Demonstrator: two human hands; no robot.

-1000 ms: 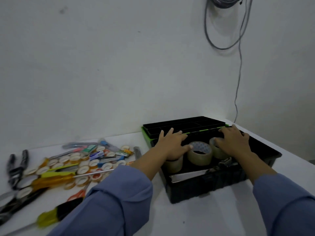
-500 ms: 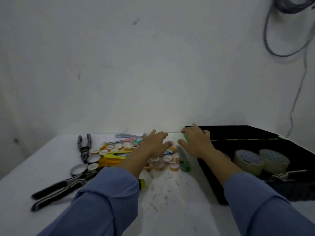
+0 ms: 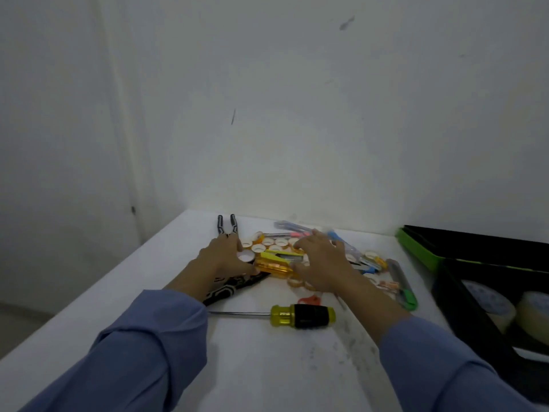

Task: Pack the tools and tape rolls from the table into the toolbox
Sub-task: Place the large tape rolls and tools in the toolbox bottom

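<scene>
Both hands are spread open over the tape roll pile on the surface (image 3: pixel 267 367), left hand (image 3: pixel 225 257) and right hand (image 3: pixel 322 263) gripping nothing yet, toolbox (image 3: pixel 445 281) off right.

A: Where is there free room?
B: The near tabletop (image 3: pixel 282 367) is bare past the black-and-yellow screwdriver (image 3: pixel 300 316).
A: And the blockers?
B: Small tape rolls (image 3: pixel 269 242), pliers (image 3: pixel 227 227) and a green utility knife (image 3: pixel 402 288) crowd the back; the toolbox (image 3: pixel 463 307) walls off the right.

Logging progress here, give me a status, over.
Both hands, left and right, open over small tape rolls. Toolbox open, right. Screwdriver still out. Nothing blocking.
</scene>
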